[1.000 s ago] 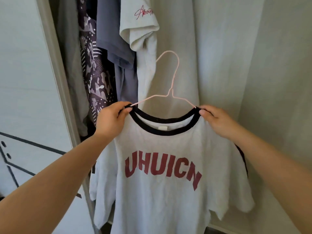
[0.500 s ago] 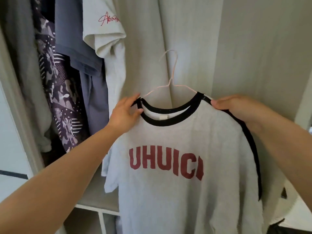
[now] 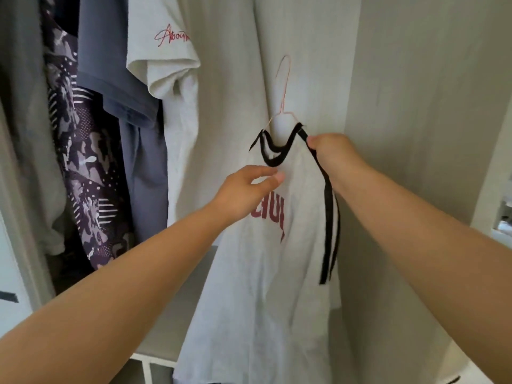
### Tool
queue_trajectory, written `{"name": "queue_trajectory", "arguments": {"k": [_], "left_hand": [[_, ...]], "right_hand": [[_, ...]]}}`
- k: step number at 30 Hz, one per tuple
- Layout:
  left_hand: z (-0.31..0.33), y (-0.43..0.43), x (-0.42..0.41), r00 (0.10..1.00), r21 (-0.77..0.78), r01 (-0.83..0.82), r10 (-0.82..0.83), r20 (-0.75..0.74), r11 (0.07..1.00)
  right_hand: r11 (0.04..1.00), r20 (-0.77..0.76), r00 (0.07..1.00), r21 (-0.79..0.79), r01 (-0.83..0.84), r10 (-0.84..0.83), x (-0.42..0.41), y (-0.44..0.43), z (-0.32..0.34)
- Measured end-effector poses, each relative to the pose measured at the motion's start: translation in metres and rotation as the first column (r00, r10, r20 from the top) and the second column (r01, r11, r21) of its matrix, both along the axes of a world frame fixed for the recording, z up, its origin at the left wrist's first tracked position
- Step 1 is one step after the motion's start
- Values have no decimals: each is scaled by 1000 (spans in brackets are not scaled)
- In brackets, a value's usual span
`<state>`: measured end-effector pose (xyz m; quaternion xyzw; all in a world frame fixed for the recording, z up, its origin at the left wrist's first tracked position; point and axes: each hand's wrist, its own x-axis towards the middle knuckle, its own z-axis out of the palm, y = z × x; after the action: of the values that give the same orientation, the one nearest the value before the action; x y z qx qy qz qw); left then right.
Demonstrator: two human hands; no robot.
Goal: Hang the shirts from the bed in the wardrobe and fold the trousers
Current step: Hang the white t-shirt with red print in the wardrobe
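Now grips the grey T-shirt [image 3: 266, 273] with the right hand [image 3: 332, 156] alone, pinching with curled fingers the black-trimmed shoulder at the right end of the pink wire hanger [image 3: 285, 87]. No longer holds the collar at the hanger's left end, as half a second ago. Instead hovers the left hand [image 3: 246, 189] just below the hanger, in front of the red chest print, with fingers loosely spread and gripping nothing. Cannot tell whether those fingertips touch the cloth.

Has also swung the T-shirt round. Presents it almost edge-on rather than flat to the camera as before, with the collar squeezed into a narrow loop under the hanger's neck and black trim trailing down below the hanger's right end.

Keeps the hook pointing up, free against the pale wardrobe interior [image 3: 415, 106]. Shows no rail above the hanger within the view.

Leaves, left of the hanger, a white T-shirt with red script [image 3: 166, 65], then further left a blue-grey shirt [image 3: 110, 65] and a camouflage-print garment [image 3: 83, 162], all already hanging.

Probably means lining the hanger up parallel with those garments, ready for the rail. Counts as not yet hung. Calls next for lifting the hook with the right hand, perhaps steadying the T-shirt's body with the left.
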<state>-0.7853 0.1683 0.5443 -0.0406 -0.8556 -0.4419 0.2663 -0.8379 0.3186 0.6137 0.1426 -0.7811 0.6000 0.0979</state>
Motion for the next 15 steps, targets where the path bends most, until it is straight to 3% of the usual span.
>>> {"name": "queue_trajectory", "arguments": {"k": [5, 7, 11, 15], "left_hand": [[16, 16, 14, 993, -229, -15, 41, 108, 973], [18, 19, 10, 986, -289, -60, 102, 132, 955], [32, 9, -2, 943, -244, -274, 210, -259, 930], [60, -11, -12, 899, -253, -334, 227, -374, 908]], "right_hand": [[1000, -99, 995, -2, 31, -31, -7, -26, 37], [997, -151, 988, 74, 23, -11, -5, -37, 47], [995, -312, 950, 94, 37, -6, -16, -55, 70], [994, -364, 930, 81, 79, -44, -29, -67, 98]]}}
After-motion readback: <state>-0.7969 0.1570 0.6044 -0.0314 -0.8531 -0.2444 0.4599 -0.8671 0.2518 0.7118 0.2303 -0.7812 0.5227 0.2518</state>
